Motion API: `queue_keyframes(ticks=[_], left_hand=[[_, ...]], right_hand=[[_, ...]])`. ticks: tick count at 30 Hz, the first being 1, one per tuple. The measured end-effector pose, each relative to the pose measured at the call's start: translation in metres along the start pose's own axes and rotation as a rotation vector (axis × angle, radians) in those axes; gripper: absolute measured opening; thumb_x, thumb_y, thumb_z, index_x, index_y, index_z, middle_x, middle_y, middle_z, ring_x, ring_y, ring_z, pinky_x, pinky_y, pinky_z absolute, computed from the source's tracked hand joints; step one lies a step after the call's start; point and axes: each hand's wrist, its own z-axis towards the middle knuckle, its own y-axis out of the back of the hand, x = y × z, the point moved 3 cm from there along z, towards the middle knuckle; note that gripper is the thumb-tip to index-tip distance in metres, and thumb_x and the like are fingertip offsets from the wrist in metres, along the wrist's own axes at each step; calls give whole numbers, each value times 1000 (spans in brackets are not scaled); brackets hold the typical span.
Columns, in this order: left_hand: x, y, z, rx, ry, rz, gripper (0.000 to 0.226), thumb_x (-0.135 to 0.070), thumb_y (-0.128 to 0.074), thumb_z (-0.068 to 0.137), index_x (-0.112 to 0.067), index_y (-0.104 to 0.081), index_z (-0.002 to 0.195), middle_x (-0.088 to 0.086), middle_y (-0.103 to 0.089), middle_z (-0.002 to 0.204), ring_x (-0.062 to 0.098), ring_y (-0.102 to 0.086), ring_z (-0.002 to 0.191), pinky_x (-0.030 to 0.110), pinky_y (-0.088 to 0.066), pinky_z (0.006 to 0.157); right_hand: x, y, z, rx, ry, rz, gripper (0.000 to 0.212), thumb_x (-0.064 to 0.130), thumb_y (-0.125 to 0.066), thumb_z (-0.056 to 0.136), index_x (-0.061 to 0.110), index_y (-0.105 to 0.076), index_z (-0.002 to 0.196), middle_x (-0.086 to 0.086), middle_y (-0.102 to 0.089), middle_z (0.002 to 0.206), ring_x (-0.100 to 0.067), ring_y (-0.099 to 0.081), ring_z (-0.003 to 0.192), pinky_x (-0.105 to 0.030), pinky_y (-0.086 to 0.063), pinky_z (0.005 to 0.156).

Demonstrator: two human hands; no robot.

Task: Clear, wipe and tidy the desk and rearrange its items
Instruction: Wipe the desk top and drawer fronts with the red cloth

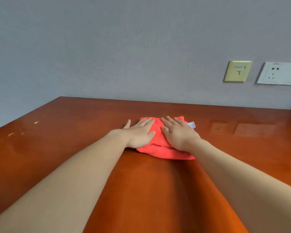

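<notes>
Presently: one red cloth (165,151), folded, on one desk (74,148), long axis running left-right. Two hands pressed it, left hand (139,134) and right hand (178,134), fingers straight and flat, gripping nothing. Two wall plates (238,71).

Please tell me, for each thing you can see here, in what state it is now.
Cloth: folded, lying flat on the desk under both hands.
Left hand: open, fingers straight, pressing on the cloth.
Right hand: open, fingers straight, pressing on the cloth.
Desk: glossy, a few pale marks near its left edge.
Power socket: no plug in the visible part.
Network socket: nothing plugged in.
</notes>
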Motion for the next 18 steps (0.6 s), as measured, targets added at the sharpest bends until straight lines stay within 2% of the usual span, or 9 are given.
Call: queue_keyframes(ticks=[7, 18], left_hand=[[17, 27, 83, 35, -8, 8, 58, -40, -17, 107, -25, 8, 158, -11, 14, 164, 4, 15, 149, 48, 16, 120], [45, 49, 181, -13, 4, 18, 59, -46, -14, 106, -27, 4, 158, -13, 10, 164, 2, 11, 149, 51, 12, 120]], right_hand=[[-29, 8, 79, -12, -25, -4, 53, 42, -17, 105, 29, -13, 156, 4, -8, 164, -19, -3, 151, -41, -4, 122], [-56, 15, 171, -55, -60, -22, 52, 43, -18, 105, 30, -18, 155, 5, -18, 162, -17, -12, 149, -41, -9, 121]])
